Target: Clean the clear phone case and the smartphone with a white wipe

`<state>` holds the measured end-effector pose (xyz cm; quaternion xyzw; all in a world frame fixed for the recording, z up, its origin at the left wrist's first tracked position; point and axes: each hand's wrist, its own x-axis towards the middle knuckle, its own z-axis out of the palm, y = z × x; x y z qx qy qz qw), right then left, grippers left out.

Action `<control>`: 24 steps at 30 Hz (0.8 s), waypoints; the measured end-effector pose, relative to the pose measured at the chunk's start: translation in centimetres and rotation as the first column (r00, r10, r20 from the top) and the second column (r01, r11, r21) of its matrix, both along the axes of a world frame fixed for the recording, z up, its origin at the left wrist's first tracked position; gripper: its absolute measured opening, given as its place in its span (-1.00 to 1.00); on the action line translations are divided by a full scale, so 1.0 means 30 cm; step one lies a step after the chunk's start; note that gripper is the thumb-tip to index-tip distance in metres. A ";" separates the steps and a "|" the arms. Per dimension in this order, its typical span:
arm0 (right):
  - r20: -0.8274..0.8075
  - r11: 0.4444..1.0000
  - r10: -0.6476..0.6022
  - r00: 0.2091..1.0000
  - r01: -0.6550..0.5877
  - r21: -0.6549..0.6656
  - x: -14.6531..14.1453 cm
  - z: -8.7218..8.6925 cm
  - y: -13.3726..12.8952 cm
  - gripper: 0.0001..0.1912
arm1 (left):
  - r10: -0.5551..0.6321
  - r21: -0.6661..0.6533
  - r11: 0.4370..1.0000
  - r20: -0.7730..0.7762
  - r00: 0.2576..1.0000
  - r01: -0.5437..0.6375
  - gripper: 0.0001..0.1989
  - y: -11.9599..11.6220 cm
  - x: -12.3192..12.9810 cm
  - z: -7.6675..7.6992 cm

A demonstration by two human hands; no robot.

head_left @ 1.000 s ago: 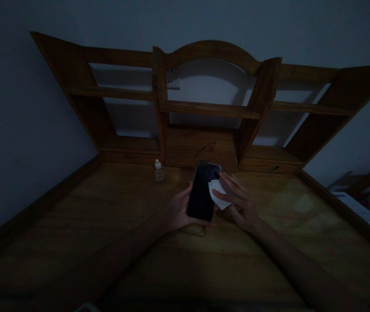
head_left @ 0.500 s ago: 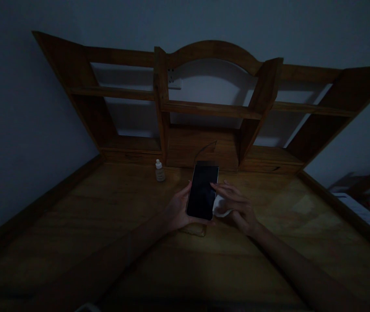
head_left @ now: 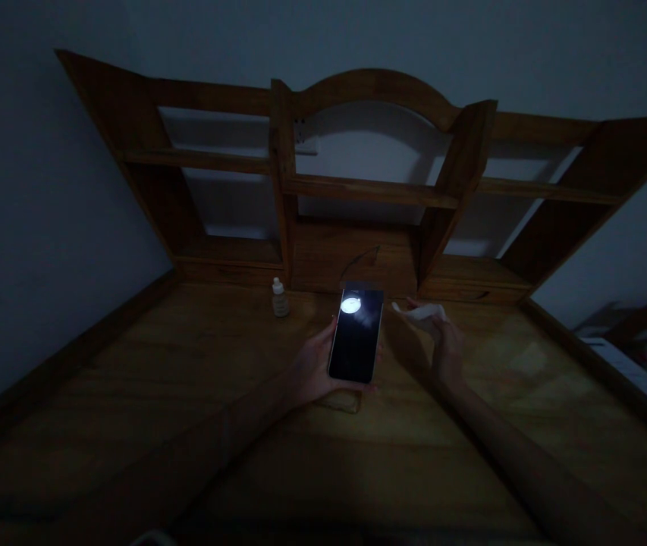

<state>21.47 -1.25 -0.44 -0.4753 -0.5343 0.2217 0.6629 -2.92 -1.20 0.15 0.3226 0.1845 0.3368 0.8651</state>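
A dark-screened smartphone (head_left: 353, 345) rests in my left hand (head_left: 312, 368), thumb along its left edge and fingers beneath and behind it. A bright oval reflection shines near the top of its screen. To the right of the phone, and apart from it, my right hand (head_left: 447, 350) is closed on a white wipe (head_left: 424, 312), which sticks out to the left from the fingers. Below the phone lies a clear yellowish phone case (head_left: 341, 400) on the desk, partly hidden by the left hand. A small dropper bottle (head_left: 281, 299) with a white cap stands upright left of the phone.
The wooden desk (head_left: 232, 318) carries a shelf unit (head_left: 369, 191) along its back edge. A thin cable (head_left: 360, 259) shows behind the phone. On the wall is a socket (head_left: 305, 144). White sheets or boxes (head_left: 636, 371) lie beyond the desk's right edge. The room is dim.
My right hand has moved away from the phone's screen, up and to the right, with the wipe. The left hand has tilted the phone slightly, and a bright reflection now shows on it.
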 end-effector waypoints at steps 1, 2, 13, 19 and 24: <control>-0.014 1.000 0.006 1.000 -0.006 -0.008 0.000 -0.002 0.004 -0.52 | -0.044 -0.040 0.998 0.032 0.998 0.046 -0.45 0.000 0.000 0.002; -0.027 1.000 0.004 1.000 -0.005 -0.017 0.000 -0.004 0.007 -0.53 | -0.082 -0.072 0.994 0.062 0.995 0.087 -0.42 0.001 0.001 0.005; -0.046 0.988 -0.087 0.995 0.080 -0.133 -0.001 -0.015 0.001 -0.58 | -0.130 -0.092 0.986 0.081 0.988 0.138 -0.38 -0.003 -0.001 0.015; -0.004 0.988 -0.083 0.997 0.082 -0.131 0.016 -0.048 0.009 -0.63 | -0.145 -0.098 0.983 0.126 0.981 0.157 -0.34 0.004 -0.002 0.003; 0.021 0.993 -0.030 0.999 0.032 -0.116 -0.007 -0.018 -0.005 -0.62 | -0.103 -0.116 0.987 0.090 0.991 0.113 -0.35 0.003 0.002 0.006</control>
